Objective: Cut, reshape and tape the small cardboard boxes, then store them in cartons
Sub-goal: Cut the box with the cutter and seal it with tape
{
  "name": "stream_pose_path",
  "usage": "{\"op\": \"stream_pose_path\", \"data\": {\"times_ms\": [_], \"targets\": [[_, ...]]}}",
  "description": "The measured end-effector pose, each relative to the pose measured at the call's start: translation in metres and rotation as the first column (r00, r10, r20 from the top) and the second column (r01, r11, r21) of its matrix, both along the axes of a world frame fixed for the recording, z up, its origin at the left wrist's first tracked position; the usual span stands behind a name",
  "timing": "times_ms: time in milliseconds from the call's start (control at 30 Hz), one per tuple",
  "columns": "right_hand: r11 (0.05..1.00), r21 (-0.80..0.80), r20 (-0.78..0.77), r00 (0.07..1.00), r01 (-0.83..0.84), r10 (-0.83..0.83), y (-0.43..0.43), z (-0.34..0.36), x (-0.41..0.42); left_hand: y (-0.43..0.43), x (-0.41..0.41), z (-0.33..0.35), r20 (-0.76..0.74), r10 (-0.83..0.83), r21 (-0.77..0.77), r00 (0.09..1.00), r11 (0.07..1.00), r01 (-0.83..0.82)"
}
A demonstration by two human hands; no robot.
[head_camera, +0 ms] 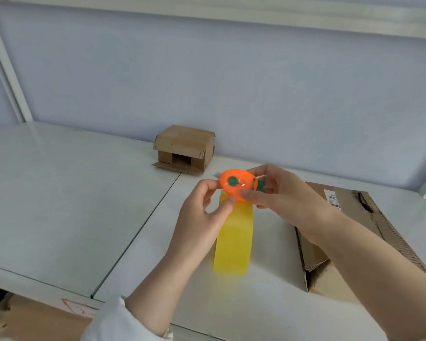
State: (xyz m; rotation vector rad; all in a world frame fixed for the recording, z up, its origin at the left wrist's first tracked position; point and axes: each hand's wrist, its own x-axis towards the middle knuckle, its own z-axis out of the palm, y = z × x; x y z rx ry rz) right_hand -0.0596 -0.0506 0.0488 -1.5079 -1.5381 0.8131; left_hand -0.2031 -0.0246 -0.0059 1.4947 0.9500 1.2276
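Clock centred on the orange cutter [231, 184]. 7–10 o'clock: bare white table [59, 193], widest open lane. 11: small cardboard box [185, 148] against the wall [207, 82], blocks that far edge. 6: yellow tape [233, 242] fills the near lane. 3–5: large carton [354, 217] covers the right side. 12–2: thin table strip, then wall.

White paper sticker [332, 200] seen on the top face of a flattened brown corrugated cardboard carton [352, 205] at the right, dark printed marks and a barcode-like block carried on it, characters too small to be read, nothing else legible.
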Motion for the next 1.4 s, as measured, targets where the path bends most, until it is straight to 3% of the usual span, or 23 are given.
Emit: {"op": "stream_pose_path", "data": {"times_ms": [167,300,367,467,600,700,767,967,1133,1200,1267,1333,1400], "targets": [[0.961,0.234,-0.06,0.989,0.148,-0.137,-0.003,-0.007,-0.002,0.003,0.003,0.003,-0.069,-0.022,0.053,0.997,0.998,0.026],[0.868,0.433,0.032,0.958,0.244,-0.286,-0.008,-0.014,-0.015,0.002,0.011,0.005,-0.118,0.025,0.137,0.993,0.991,-0.008],[0.841,0.455,0.055,0.934,0.293,-0.354,-0.009,-0.018,-0.02,0.0,0.014,0.005,-0.104,0.029,0.127,0.994,0.992,-0.016],[0.879,0.33,0.034,0.927,0.343,-0.375,-0.007,-0.017,-0.016,-0.001,0.016,0.007,-0.103,0.03,0.109,0.994,0.994,-0.018],[0.977,0.003,-0.074,0.974,0.213,-0.212,-0.002,-0.002,-0.008,-0.001,0.015,0.004,-0.059,-0.004,0.108,0.998,0.994,0.01],[0.987,-0.075,-0.032,0.989,0.145,-0.147,0.004,0.005,-0.006,-0.008,0.018,0.006,-0.07,-0.025,0.124,0.997,0.992,0.034],[0.983,-0.103,-0.138,0.976,0.154,-0.167,0.004,0.005,-0.008,-0.011,0.02,0.007,-0.065,-0.005,0.139,0.998,0.99,0.014],[0.961,-0.131,-0.549,0.789,0.244,-0.275,-0.002,0.004,-0.012,-0.015,0.025,0.019,-0.026,0.058,0.24,0.998,0.97,-0.05],[0.907,-0.048,-0.899,0.378,0.418,-0.222,-0.015,0.048,0.025,-0.018,0.035,0.063,0.094,0.022,0.332,0.995,0.942,-0.053],[0.831,0.039,-0.88,0.414,0.555,-0.235,-0.031,0.063,0.062,-0.02,0.043,0.082,0.183,-0.035,0.297,0.983,0.955,-0.021],[0.741,0.043,-0.782,0.484,0.671,-0.393,-0.05,0.054,0.106,-0.022,0.053,0.097,0.247,-0.088,0.279,0.965,0.96,0.016],[0.648,-0.033,-0.565,0.521,0.761,-0.64,-0.076,0.025,0.15,-0.027,0.066,0.107,0.279,-0.149,0.26,0.949,0.963,0.074],[0.59,-0.092,-0.292,0.545,0.802,-0.786,-0.093,-0.019,0.183,-0.029,0.074,0.111,0.313,-0.186,0.228,0.931,0.967,0.116]]}}
